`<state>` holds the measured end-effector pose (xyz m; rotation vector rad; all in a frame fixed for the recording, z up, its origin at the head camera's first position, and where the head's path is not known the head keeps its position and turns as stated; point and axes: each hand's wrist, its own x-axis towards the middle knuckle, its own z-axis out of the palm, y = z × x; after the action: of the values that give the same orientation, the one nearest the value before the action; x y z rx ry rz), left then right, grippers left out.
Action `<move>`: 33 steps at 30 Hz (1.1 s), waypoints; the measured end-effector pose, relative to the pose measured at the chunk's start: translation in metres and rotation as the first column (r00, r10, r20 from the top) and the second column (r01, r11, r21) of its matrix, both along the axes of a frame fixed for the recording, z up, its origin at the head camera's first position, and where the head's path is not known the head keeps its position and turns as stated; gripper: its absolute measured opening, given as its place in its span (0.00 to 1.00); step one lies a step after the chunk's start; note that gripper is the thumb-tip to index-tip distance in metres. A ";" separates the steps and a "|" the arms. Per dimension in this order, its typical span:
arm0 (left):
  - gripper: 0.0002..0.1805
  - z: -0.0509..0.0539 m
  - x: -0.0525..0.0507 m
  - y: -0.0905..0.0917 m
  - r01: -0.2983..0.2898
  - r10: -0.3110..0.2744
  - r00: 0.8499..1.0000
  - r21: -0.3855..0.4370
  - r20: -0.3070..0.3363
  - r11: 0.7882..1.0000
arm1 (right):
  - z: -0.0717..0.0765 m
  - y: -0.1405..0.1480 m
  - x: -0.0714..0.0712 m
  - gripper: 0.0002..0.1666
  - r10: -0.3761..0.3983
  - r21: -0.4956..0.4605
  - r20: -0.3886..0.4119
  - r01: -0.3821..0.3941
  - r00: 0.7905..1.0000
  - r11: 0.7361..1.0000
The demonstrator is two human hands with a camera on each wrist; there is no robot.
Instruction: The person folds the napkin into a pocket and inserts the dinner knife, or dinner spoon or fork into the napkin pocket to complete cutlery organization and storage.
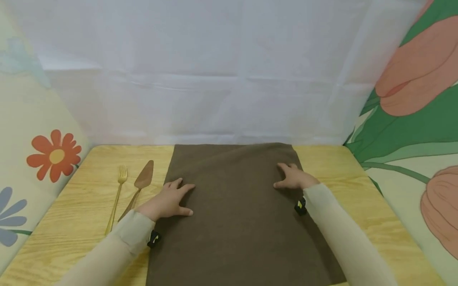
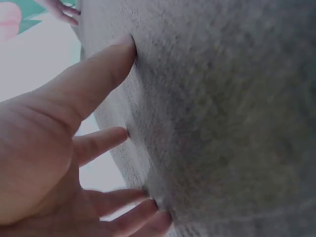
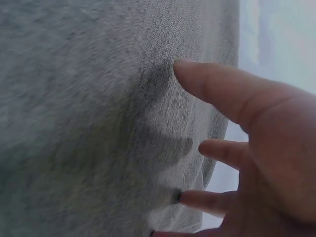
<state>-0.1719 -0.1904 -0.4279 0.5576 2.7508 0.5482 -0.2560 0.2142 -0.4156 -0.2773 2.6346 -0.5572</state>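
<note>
A brown cloth lies spread over the middle of the wooden table, with a low wrinkle near its back right corner. On its left part rests the left hand, fingers spread; in the left wrist view the fingertips of that hand touch the cloth. Near the cloth's right edge is the right hand, fingers apart. The right wrist view shows this hand close over the cloth, some fingertips touching it and the thumb casting a shadow. Neither hand grips anything.
A gold fork and a copper-coloured cake server lie on the wooden table left of the cloth. Behind the table hangs a white sheet. Flower-patterned panels stand at both sides.
</note>
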 end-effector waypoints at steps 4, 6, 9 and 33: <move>0.52 0.002 -0.002 0.000 -0.048 0.048 0.999 -0.006 -0.021 0.999 | 0.003 -0.008 -0.005 0.47 -0.023 0.095 -0.005 0.023 1.000 0.995; 0.52 0.001 -0.007 -0.001 -0.072 0.072 0.997 -0.001 -0.036 0.997 | 0.002 -0.008 -0.008 0.44 -0.049 0.124 -0.013 0.050 0.999 0.991; 0.45 0.002 -0.017 -0.004 -0.107 0.108 0.992 0.013 -0.062 0.994 | 0.001 -0.003 -0.014 0.42 -0.052 0.132 -0.044 0.057 0.998 0.990; 0.31 0.010 -0.067 -0.015 -0.463 0.221 0.875 0.614 0.430 0.639 | -0.008 0.036 -0.033 0.32 -0.284 -0.631 0.238 0.370 0.929 0.682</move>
<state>-0.2392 -0.2053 -0.4182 0.0342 2.2511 1.6716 -0.2885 0.2500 -0.4237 0.0380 2.2645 -1.6011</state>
